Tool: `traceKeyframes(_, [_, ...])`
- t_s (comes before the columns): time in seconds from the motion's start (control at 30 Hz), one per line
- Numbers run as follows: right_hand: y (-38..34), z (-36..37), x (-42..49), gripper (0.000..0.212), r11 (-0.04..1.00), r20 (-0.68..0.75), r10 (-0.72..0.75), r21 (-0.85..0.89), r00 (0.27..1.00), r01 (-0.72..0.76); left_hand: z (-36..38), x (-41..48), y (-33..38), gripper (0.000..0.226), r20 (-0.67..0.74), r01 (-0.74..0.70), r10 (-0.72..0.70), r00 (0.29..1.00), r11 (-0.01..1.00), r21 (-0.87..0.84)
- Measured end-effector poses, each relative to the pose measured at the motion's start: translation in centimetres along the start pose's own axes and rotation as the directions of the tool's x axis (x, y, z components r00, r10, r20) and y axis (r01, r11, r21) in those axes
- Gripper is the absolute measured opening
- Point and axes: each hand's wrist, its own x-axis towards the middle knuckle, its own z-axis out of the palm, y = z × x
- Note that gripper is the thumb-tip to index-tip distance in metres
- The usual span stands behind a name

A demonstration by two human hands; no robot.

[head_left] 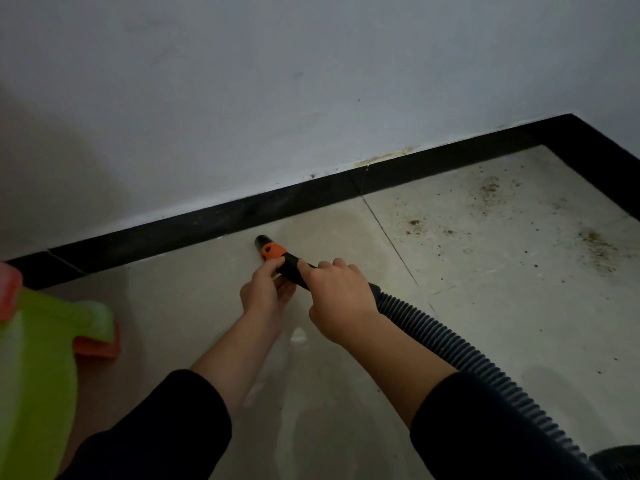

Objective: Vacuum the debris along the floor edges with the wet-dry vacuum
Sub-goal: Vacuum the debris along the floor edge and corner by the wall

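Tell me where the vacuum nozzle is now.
Head view, centre frame: the vacuum nozzle sits close beside the black skirting, just ahead of the left hand and right hand that grip it.

Black skirting board (207,223) under a grey-white wall (242,81); below it, beige tiles (502,323) speckled brown with debris (597,245), orange collar (273,251) on the black ribbed hose (450,342), lime-green and coral plastic (38,358), black sleeves (156,427).

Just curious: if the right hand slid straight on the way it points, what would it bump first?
Probably the left hand, gripping the nozzle just ahead; beyond that, the black skirting board.
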Motion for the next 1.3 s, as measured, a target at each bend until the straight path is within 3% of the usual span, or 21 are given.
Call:
traceKeyframes(0.17, [1.1, -0.4, -1.2, 0.056, 0.998, 0.015, 0.027, -0.050, 1.000, -0.026, 0.9, -0.4, -1.1, 0.026, 0.060, 0.021, -0.023, 0.998, 0.999, 0.040])
traceKeyframes(0.4, [5.3, -1.4, -4.3, 0.051, 0.982, 0.033, 0.182, -0.066, 0.983, -0.179, 5.3, -2.1, -3.7, 0.027, 0.192, 0.074, -0.114, 0.975, 0.977, 0.200])
traceKeyframes(0.73, [10.3, -2.5, -8.4, 0.049, 0.944, 0.007, 0.307, -0.129, 0.952, -0.303, 10.2, -4.7, -8.8, 0.037, 0.301, 0.101, -0.177, 0.937, 0.962, 0.253])
traceKeyframes(1.03, [12.0, -2.2, -10.3, 0.049, 0.920, 0.007, 0.366, -0.149, 0.930, -0.361, 11.5, -5.4, -11.5, 0.034, 0.366, 0.122, -0.215, 0.906, 0.958, 0.261])
traceKeyframes(1.3, [12.3, -2.8, -12.9, 0.047, 0.921, 0.009, 0.353, -0.181, 0.936, -0.345, 11.1, -7.2, -13.1, 0.015, 0.422, 0.144, -0.260, 0.869, 0.947, 0.286])
